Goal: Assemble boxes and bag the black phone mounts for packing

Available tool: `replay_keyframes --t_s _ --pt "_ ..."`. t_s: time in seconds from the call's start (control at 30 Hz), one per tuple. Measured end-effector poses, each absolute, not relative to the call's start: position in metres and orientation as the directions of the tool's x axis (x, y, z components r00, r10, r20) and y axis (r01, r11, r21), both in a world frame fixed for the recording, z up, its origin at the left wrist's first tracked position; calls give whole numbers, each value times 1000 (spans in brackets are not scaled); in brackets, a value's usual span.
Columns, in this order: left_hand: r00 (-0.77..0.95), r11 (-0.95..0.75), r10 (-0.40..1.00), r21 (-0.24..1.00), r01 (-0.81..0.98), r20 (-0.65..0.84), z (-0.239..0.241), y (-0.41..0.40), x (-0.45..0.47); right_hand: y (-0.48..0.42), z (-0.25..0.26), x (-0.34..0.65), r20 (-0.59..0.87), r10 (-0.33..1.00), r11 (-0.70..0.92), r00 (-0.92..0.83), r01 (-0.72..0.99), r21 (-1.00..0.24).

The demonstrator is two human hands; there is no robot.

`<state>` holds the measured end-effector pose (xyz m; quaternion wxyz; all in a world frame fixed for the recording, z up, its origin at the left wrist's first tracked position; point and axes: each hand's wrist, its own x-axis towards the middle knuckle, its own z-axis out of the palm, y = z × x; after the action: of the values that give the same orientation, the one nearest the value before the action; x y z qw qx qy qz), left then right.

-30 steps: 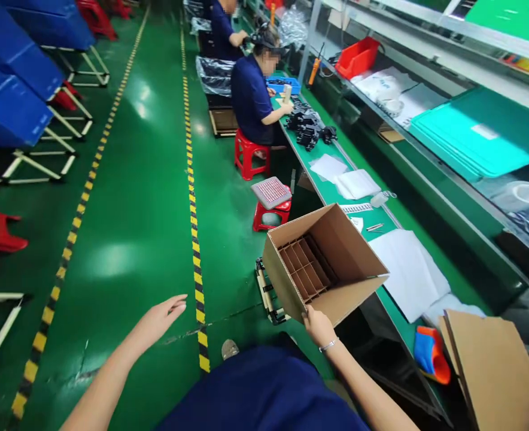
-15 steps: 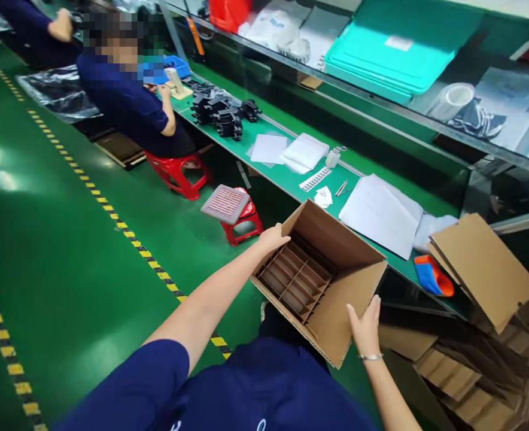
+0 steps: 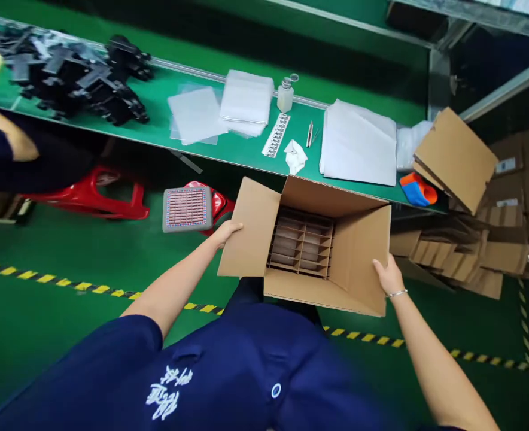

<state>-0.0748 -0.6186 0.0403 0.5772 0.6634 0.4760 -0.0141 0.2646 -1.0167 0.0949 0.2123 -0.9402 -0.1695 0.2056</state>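
Note:
In front of my body an open cardboard box point(image 3: 358, 245) is held up between both hands, beside the bench edge. A brown cardboard divider grid point(image 3: 301, 242) sits down inside it. My left hand point(image 3: 226, 232) grips the outer edge of the box's left flap, which is folded outward, thumb on top. My right hand point(image 3: 389, 276) is closed on the right wall near its front corner, thumb on the inner side and fingers hidden outside.
The green workbench point(image 3: 157, 129) carries black plastic parts point(image 3: 80, 78), white sheets point(image 3: 358, 143), a small bottle point(image 3: 285, 96) and tweezers point(image 3: 309, 134). Flattened cartons point(image 3: 462, 248) are stacked at right. A red stool point(image 3: 219, 206) stands left; a co-worker's arm point(image 3: 8, 131) shows at the edge.
My view has swung right and down. The box has turned level with the bench, and its left flap now lies outward in my left hand. My right hand still holds the right wall.

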Motion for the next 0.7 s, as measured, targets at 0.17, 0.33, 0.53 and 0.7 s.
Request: replay_keyframes --t_s 0.17,0.33,0.53,0.7 --pt "493 3 703 696 718 -512 -1 -620 -87 -1013 92 261 -279 354 -879 893 215 -425" --pt "595 -278 645 578 767 -479 -35 -669 -35 -1014 87 254 -276 346 -884 897 213 -415" --pt "607 -61 465 661 748 -644 -83 -662 9 -1017 82 254 -248 350 -856 903 201 -477" --pt "702 16 353 754 656 -618 -97 -657 10 -1015 84 254 -247 383 -827 890 211 -521"
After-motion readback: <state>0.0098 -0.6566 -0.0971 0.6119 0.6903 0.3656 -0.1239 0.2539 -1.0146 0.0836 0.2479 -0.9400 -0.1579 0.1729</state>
